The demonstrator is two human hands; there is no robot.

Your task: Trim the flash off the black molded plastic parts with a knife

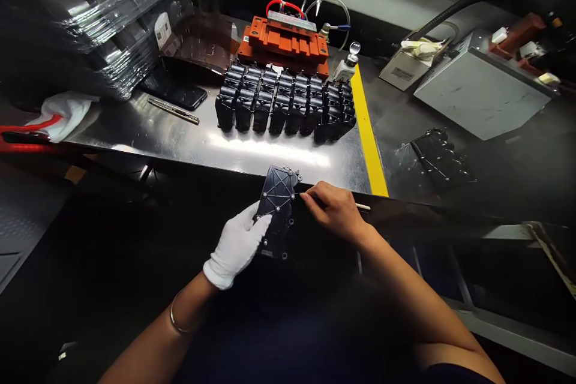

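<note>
My left hand [240, 243], in a white glove, is closed on a flat black plastic part [279, 183] with crossed ribs and small bosses. The part is held up just in front of the bench edge. On its right, my bare right hand [335, 207] pinches a thin stick-like tool [362, 207]. A pale end of the tool sticks out behind the hand, and its fine tip reaches the part's right edge by a boss. Whether the tip touches cannot be made out. Rows of similar black plastic parts [281, 99] stand on the metal bench [252, 153] beyond.
An orange fixture [288, 42] with hoses stands behind the rows, beside a small white bottle [344, 69]. To the left lie a pen [173, 111], a phone [180, 91] and stacked clear trays [112, 18]. Yellow tape [369, 138], another black part [434, 156] and a grey box [483, 87] are rightward.
</note>
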